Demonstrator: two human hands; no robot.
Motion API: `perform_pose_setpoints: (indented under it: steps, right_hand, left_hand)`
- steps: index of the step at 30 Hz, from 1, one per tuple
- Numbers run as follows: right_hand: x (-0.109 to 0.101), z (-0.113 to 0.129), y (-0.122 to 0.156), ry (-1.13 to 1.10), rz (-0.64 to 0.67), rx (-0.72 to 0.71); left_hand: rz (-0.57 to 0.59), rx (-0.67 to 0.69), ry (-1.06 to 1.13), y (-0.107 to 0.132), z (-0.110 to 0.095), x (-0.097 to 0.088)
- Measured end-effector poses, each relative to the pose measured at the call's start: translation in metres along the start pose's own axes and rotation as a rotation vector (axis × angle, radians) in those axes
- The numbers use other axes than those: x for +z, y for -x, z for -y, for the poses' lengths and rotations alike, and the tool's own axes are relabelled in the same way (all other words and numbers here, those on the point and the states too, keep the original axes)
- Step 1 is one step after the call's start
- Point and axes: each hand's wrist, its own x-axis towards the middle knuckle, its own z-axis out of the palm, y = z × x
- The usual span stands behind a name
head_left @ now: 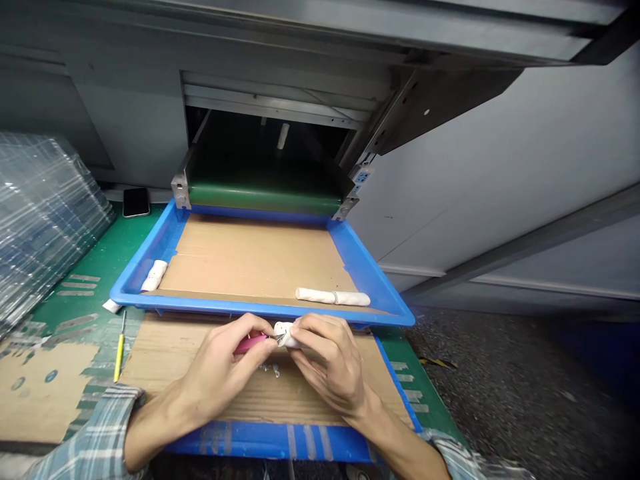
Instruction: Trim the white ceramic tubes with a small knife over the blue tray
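We're on our left hand [225,377], curled tight around a pink-handled craft knife [249,344], blade on a chalky white roll [283,333] pinched by our right hand [327,365], over corrugated cardboard in the near blue plastic tray [270,440]. Beyond, in the far blue tray [260,310], two more white rolls [333,297] hug its left and front edges.

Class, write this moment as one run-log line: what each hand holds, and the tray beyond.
left hand: pink-handled craft knife | right hand: white cylindrical lump | beyond: blue plastic tray
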Motion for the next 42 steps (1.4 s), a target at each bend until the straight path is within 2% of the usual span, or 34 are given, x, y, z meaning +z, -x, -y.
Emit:
perform_pose_setpoints:
  steps: [1,3,7,9,13,15,17,19,21,24,27,32,37,42]
  right_hand:
    - [0.000,0.000,0.000,-0.006,-0.002,0.005]
    - [0.000,0.002,0.000,-0.039,-0.004,0.026]
    - [-0.001,0.006,-0.003,-0.155,-0.022,0.133]
    - [-0.001,0.007,-0.003,-0.203,-0.025,0.170]
    - [-0.001,0.008,-0.003,-0.270,0.021,0.105]
    - [-0.001,0.010,-0.002,-0.352,0.033,0.114]
    - [0.000,0.011,-0.002,-0.512,0.003,0.243]
    - [0.001,0.011,-0.002,-0.748,-0.032,0.445]
    - [0.003,0.010,-0.003,-0.990,-0.050,0.603]
    - [0.005,0.007,-0.003,-1.164,-0.059,0.675]
    - [0.004,0.007,-0.003,-1.016,-0.038,0.613]
    - [-0.002,0.009,-0.002,-0.605,0.021,0.410]
    - [-0.006,0.006,-0.002,-0.455,0.091,0.257]
    - [-0.007,0.005,-0.002,-0.358,0.172,0.193]
  left_hand:
    - [0.013,-0.022,0.040,0.000,-0.001,0.000]
    - [0.008,0.036,0.033,0.001,-0.001,0.000]
    - [0.018,0.380,-0.160,0.003,0.004,0.000]
    - [0.030,0.470,-0.159,0.004,0.006,-0.001]
    - [-0.045,0.326,-0.124,0.004,0.008,-0.001]
    - [-0.034,0.265,-0.095,0.004,0.010,0.001]
    - [-0.022,0.204,-0.008,0.005,0.011,0.004]
    - [-0.012,0.124,0.084,0.006,0.013,0.007]
    - [0.023,0.108,0.108,0.006,0.015,0.007]
    - [0.036,0.130,-0.015,0.005,0.017,0.002]
    - [-0.004,0.110,-0.085,0.003,0.017,-0.005]
    - [0.081,0.114,-0.101,0.003,0.014,-0.007]
    - [-0.058,0.258,-0.303,0.001,0.012,-0.002]
    - [-0.093,0.308,-0.437,-0.002,0.011,0.001]
